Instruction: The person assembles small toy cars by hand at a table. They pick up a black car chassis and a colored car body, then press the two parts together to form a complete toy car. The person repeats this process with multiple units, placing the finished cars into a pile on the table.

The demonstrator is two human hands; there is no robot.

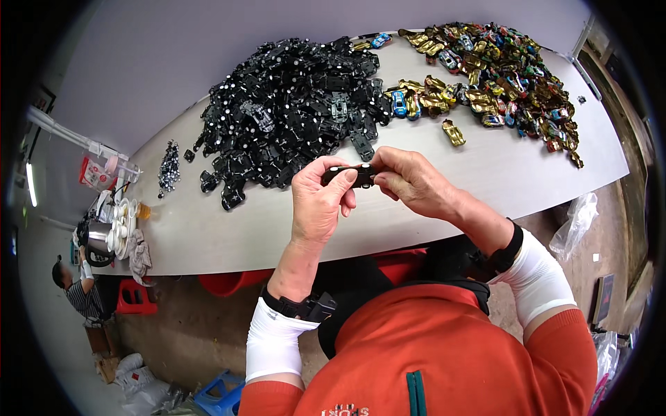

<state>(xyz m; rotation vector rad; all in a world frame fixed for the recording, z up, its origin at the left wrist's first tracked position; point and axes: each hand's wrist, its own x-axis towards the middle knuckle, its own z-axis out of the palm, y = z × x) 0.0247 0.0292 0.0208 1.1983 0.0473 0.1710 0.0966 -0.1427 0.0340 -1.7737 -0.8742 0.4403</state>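
A black toy car chassis [362, 182] is held between both my hands above the front part of the table. My left hand [320, 191] is closed on its left end, thumb laid along it. My right hand [409, 179] pinches the other end with thumb and fingers. Whether a car body is joined on its far side is hidden. Just beyond my hands rises a big pile of black toy car chassis [291, 104]. To the right of it lie gold and coloured toy car bodies [513, 83], and a single gold car body [453, 132] sits apart near my right hand.
Small wheels [169, 168] lie in a heap on the left of the table [277, 232]. At its left end stand a metal kettle [99, 239], white cups [122, 229] and a rag [139, 255]. Red [136, 297] and blue stools [220, 392] are below. Another person [82, 291] stands far left.
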